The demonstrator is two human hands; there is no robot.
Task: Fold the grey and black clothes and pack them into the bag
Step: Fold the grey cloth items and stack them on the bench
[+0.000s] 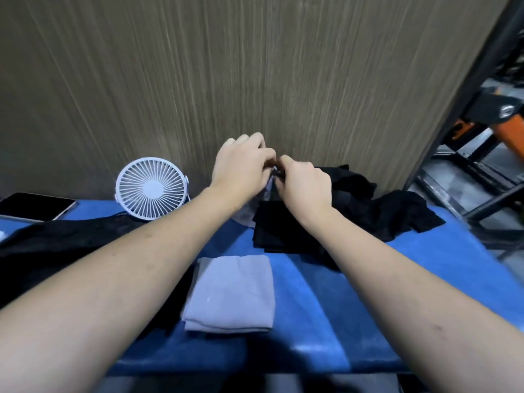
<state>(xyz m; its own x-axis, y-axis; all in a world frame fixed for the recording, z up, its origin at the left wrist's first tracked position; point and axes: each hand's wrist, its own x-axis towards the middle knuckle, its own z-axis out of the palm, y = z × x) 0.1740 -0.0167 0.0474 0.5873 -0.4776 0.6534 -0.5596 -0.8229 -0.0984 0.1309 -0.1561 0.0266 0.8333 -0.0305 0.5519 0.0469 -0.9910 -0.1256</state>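
Blue worktop [312, 302] carries one folded grey cloth [231, 293] near its front edge, with free surface to the right of it. At the back edge I see my left hand [241, 165] and right hand [304, 184] together pinching a translucent bag [255, 205] over black clothes [354, 211]. One white fan [151, 188] and one tablet [34, 207] stand at the back left.

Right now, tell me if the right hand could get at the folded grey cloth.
Probably yes. The folded grey cloth lies uncovered on the blue table, between both forearms, with nothing on it. But the right hand is pinching something at the bag together with the left hand, so it must let go first.
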